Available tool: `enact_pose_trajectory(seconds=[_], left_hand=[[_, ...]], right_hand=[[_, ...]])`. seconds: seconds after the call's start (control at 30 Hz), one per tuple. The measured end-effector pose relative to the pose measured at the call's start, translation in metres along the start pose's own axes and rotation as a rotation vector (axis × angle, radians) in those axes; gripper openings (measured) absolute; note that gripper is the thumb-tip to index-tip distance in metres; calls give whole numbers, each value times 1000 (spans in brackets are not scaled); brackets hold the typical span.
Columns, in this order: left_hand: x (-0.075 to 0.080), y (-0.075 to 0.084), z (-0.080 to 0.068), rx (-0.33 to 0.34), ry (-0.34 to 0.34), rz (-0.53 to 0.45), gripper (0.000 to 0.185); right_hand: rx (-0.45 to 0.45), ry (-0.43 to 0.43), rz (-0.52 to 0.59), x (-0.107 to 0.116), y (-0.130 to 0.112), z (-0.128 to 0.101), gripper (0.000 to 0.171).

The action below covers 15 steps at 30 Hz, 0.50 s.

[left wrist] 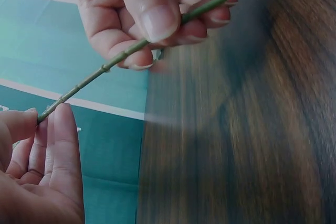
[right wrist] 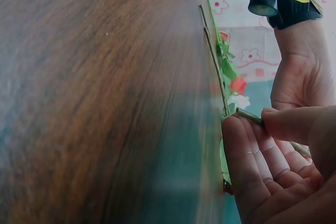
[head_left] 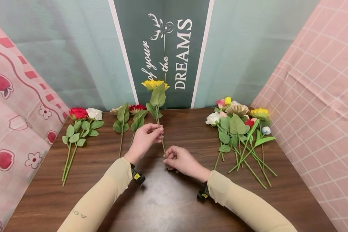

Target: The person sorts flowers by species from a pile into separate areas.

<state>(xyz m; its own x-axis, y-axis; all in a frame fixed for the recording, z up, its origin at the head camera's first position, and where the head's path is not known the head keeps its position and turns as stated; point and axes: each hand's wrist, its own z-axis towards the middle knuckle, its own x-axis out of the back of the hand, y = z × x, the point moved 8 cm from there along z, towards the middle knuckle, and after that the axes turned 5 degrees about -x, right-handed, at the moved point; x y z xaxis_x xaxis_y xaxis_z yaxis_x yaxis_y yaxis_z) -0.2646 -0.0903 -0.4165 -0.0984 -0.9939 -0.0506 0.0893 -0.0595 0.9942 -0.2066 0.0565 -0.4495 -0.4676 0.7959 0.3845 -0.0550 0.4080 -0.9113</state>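
Note:
A yellow artificial flower (head_left: 155,85) with green leaves (head_left: 158,95) stands nearly upright above the table, its head seen from the side. My left hand (head_left: 145,138) pinches the stem below the leaves between thumb and fingers. Lower down, my right hand (head_left: 185,162) pinches the same stem near its bottom end. The left wrist view shows the jointed green stem (left wrist: 86,81) running between both hands, its cut end poking out past the right fingers. In the right wrist view the stem tip (right wrist: 244,113) lies between the right thumb and fingers.
Left on the brown table (head_left: 165,199) lie a red rose (head_left: 78,113) and a white rose (head_left: 94,113). Behind my left hand are a beige flower (head_left: 116,110) and a dark red one (head_left: 137,108). A mixed flower pile (head_left: 235,125) lies right. Curtains (head_left: 75,48) border the table.

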Motion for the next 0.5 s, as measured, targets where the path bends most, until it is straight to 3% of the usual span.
enact_pose_trajectory(seconds=[0.13,0.23,0.5], left_hand=[[13,1,-1,15,15,37,26],[32,3,-2,34,30,92,27],[112,10,-3,113,43,362,32]], right_hand=[[10,-7,-15,-2,-1,1,16],[27,20,-66,4,-2,0,19],[92,168,-315,37,-2,-2,16]])
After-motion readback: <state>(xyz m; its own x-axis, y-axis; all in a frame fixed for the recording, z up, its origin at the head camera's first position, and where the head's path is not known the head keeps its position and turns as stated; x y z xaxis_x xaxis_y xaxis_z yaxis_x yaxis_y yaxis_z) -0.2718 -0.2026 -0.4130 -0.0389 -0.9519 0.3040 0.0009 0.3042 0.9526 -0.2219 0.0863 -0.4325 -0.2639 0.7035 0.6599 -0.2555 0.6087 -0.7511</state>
